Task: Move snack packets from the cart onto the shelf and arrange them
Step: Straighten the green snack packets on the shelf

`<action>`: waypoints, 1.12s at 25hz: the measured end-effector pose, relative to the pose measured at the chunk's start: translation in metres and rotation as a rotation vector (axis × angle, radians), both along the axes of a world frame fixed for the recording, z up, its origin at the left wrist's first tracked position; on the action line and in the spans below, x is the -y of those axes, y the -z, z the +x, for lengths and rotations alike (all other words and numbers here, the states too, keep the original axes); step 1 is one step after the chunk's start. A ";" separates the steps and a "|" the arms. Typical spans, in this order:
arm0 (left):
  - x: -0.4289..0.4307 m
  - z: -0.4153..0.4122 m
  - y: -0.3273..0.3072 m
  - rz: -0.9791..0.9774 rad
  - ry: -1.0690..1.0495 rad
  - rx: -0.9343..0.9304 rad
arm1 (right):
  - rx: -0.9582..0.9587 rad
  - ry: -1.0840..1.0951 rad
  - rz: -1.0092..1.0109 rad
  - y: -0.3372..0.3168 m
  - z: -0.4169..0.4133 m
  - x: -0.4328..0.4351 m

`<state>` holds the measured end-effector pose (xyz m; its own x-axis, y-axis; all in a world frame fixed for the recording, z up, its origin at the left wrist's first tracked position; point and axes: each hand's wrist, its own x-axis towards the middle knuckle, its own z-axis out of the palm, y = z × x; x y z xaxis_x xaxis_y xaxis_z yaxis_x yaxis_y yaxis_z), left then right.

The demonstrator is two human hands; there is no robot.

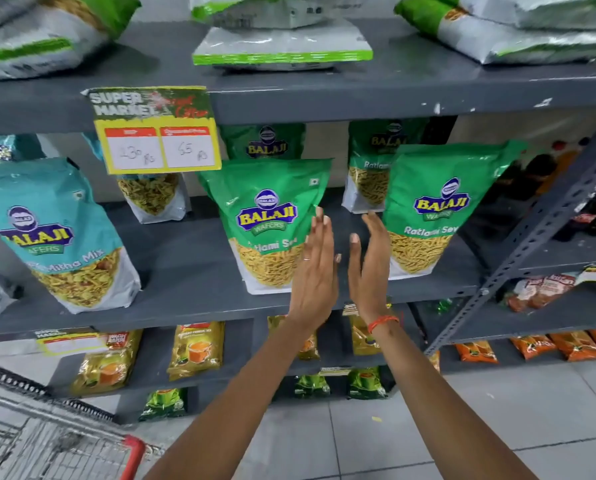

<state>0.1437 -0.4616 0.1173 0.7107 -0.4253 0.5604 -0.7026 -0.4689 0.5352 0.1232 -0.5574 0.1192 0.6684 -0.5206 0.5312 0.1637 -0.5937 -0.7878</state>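
Both hands flat and empty — left hand (pixel 313 268) touching the left packet (pixel 268 220), right hand (pixel 371 263) beside the right packet (pixel 435 206) — both upright on the shelf (pixel 185 271).

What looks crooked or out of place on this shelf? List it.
The teal Mitha Mix packet leans left, tilted against the upright green Ratlami Sev packets. The price tag hangs askew with a curled corner. The shelf edge has chipped paint. Both hands, left hand and right hand, are open and hold nothing.

Green snack packets (pixel 270 223) upright on shelf (pixel 192 271)
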 end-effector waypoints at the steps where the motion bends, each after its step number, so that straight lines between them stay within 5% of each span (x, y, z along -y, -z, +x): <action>1: 0.019 -0.003 0.000 -0.037 0.046 -0.084 | -0.002 0.023 -0.019 0.001 -0.009 0.013; 4: 0.069 -0.007 0.006 -0.177 0.101 -0.480 | 0.048 0.142 -0.018 0.012 -0.034 0.065; 7: 0.095 0.012 0.024 -0.040 0.045 -0.760 | -0.091 0.119 0.254 0.029 -0.042 0.121; 13: 0.119 0.027 0.045 -0.040 0.044 -0.837 | -0.446 -0.237 0.434 0.045 -0.035 0.189; 19: 0.125 0.026 0.045 -0.047 0.082 -0.847 | -0.375 -0.233 0.468 0.048 -0.036 0.193; 22: 0.121 0.009 0.034 -0.048 0.055 -0.736 | -0.261 -0.056 0.439 0.035 -0.045 0.170; 25: 0.102 -0.013 0.015 -0.098 -0.070 -0.296 | -0.023 0.103 0.159 0.012 -0.051 0.123; 28: 0.055 -0.017 0.001 -0.197 -0.258 -0.009 | 0.074 -0.005 0.003 0.003 -0.036 0.066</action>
<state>0.1266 -0.5165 0.1164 0.7863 -0.1140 0.6072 -0.5686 -0.5179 0.6391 0.0876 -0.6230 0.1161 0.6299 -0.5191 0.5777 0.2246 -0.5903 -0.7753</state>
